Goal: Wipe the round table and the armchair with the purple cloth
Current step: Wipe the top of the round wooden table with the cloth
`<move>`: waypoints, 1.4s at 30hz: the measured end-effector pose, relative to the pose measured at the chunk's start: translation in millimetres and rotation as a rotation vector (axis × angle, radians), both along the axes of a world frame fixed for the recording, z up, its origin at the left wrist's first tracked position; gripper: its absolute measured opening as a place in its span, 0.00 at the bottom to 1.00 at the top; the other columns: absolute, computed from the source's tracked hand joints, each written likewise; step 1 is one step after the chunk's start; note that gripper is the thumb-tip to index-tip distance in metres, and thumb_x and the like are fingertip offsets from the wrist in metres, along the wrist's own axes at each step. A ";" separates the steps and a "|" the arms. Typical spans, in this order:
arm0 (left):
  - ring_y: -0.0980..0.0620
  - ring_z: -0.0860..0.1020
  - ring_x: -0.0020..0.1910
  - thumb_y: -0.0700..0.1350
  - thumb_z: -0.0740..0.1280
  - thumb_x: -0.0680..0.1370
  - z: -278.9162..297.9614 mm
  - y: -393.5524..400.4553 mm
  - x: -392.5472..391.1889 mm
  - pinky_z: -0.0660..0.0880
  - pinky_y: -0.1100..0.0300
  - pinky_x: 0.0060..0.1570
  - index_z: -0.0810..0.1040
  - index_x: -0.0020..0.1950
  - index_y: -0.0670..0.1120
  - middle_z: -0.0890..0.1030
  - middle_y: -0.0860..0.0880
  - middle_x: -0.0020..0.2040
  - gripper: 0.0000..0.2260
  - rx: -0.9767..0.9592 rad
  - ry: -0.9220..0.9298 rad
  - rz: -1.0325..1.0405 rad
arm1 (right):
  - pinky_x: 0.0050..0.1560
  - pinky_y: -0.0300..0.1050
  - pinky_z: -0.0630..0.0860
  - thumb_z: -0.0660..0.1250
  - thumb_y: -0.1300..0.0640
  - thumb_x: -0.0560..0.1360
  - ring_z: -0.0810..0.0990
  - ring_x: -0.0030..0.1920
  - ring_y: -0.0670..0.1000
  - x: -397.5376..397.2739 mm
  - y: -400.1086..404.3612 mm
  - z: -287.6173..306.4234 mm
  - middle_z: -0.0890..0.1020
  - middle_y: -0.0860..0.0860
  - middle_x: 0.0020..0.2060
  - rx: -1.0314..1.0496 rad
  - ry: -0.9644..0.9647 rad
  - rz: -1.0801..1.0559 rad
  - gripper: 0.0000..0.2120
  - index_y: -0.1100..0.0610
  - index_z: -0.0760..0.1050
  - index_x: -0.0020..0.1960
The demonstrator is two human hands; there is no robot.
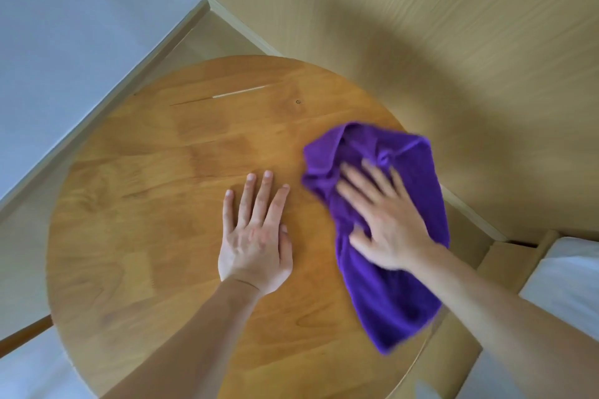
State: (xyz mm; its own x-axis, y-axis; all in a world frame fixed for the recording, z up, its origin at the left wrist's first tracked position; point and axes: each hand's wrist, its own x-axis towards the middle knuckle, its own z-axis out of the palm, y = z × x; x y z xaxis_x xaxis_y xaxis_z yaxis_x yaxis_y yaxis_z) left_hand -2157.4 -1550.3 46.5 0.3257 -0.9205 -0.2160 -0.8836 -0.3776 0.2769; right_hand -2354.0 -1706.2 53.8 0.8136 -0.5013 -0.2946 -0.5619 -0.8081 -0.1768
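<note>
The round wooden table (146, 204) fills the middle of the head view. A purple cloth (389, 295) lies crumpled on its right side and hangs a little past the rim. My right hand (385, 220) presses flat on top of the cloth with fingers spread, and looks blurred. My left hand (256, 236) rests palm down on the bare wood near the table's centre, fingers apart, holding nothing. No armchair can be made out with certainty.
A wood-panelled wall (421, 26) rises behind the table, and a pale wall (64, 26) with a skirting board runs at the left. A white padded surface (570, 282) shows at the right edge. A thin pale scratch (240, 92) marks the table's far side.
</note>
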 end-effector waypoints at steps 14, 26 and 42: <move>0.45 0.46 0.82 0.48 0.55 0.76 -0.8 2.2 -1.7 0.44 0.40 0.79 0.59 0.80 0.50 0.52 0.47 0.83 0.31 -0.027 0.005 -0.005 | 0.78 0.67 0.51 0.61 0.46 0.75 0.49 0.83 0.57 -5.4 35.4 -3.8 0.54 0.46 0.83 -0.011 -0.047 0.113 0.34 0.49 0.60 0.81; 0.44 0.48 0.82 0.49 0.54 0.75 -0.4 1.5 0.0 0.46 0.39 0.79 0.60 0.79 0.48 0.55 0.47 0.83 0.30 -0.030 0.018 0.008 | 0.78 0.69 0.45 0.51 0.43 0.78 0.41 0.82 0.59 85.3 36.2 -4.4 0.46 0.48 0.83 -0.038 -0.016 -0.328 0.34 0.46 0.48 0.83; 0.45 0.47 0.82 0.48 0.53 0.75 0.3 1.3 -0.2 0.47 0.38 0.78 0.59 0.80 0.46 0.54 0.48 0.83 0.31 -0.017 0.023 0.012 | 0.78 0.68 0.44 0.50 0.42 0.77 0.44 0.82 0.60 108.2 17.7 -5.7 0.49 0.47 0.83 -0.038 -0.061 -0.473 0.35 0.45 0.50 0.83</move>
State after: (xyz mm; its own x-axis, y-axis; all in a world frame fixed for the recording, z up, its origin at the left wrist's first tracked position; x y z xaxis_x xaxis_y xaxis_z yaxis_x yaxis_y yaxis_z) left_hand -2157.7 -1548.9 46.8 0.3318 -0.9201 -0.2079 -0.8723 -0.3832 0.3038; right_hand -2245.9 -1688.5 48.1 0.5085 -0.8303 -0.2281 -0.8593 -0.4724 -0.1963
